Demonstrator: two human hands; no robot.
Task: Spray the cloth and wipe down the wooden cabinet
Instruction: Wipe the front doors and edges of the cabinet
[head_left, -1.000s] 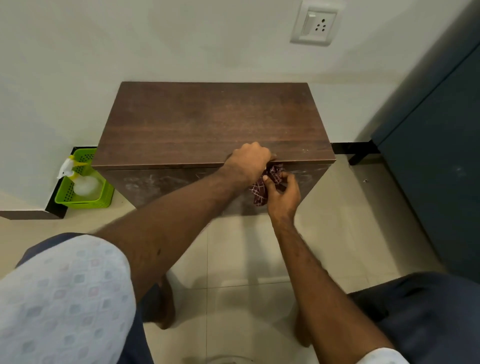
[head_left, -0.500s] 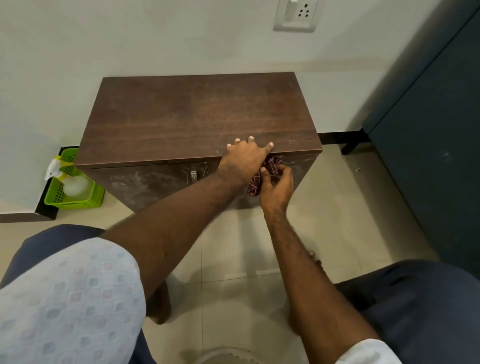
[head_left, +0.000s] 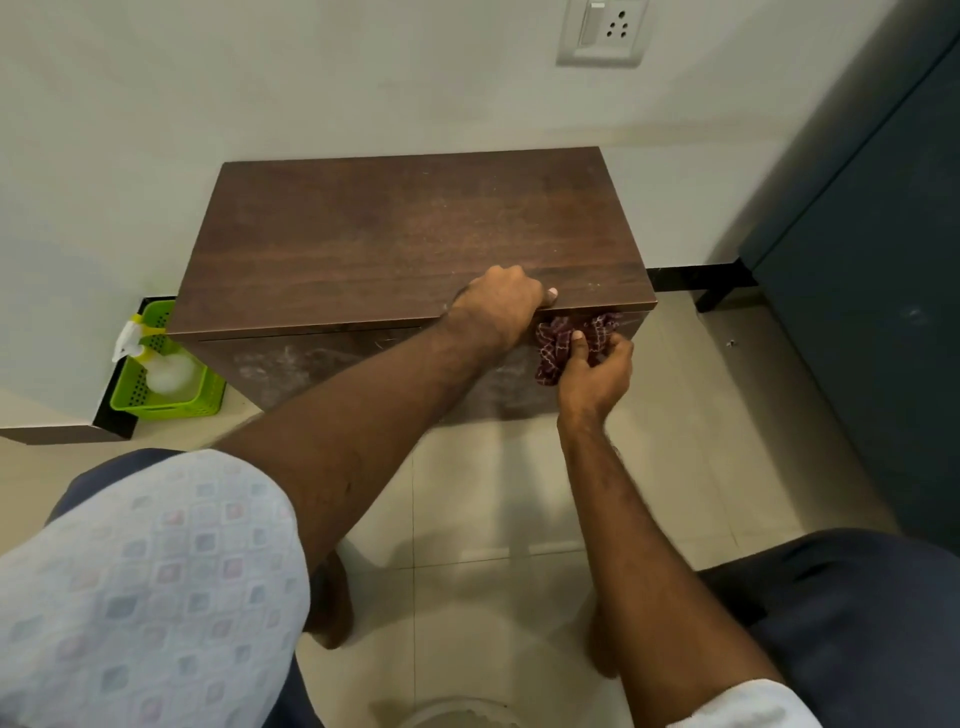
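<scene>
A dark wooden cabinet (head_left: 395, 239) stands on the floor against the white wall. My left hand (head_left: 501, 306) rests curled over the front edge of its top, holding nothing. Just right of it, my right hand (head_left: 597, 369) grips a bunched maroon checked cloth (head_left: 558, 340) pressed against the upper right of the cabinet's front face, under the top's lip. The front face shows whitish smears. A white spray bottle (head_left: 156, 358) with a yellow collar lies in a green basket (head_left: 208, 395) left of the cabinet.
A dark blue-grey cupboard (head_left: 872, 312) stands close on the right. A wall socket (head_left: 605, 31) sits above the cabinet. Pale floor tiles (head_left: 493, 493) lie between my knees and the cabinet.
My right hand has slid the cloth to the right along the top of the front face. My left hand's fingers have curled on the top edge. The view has tilted, so the cabinet sits lower.
</scene>
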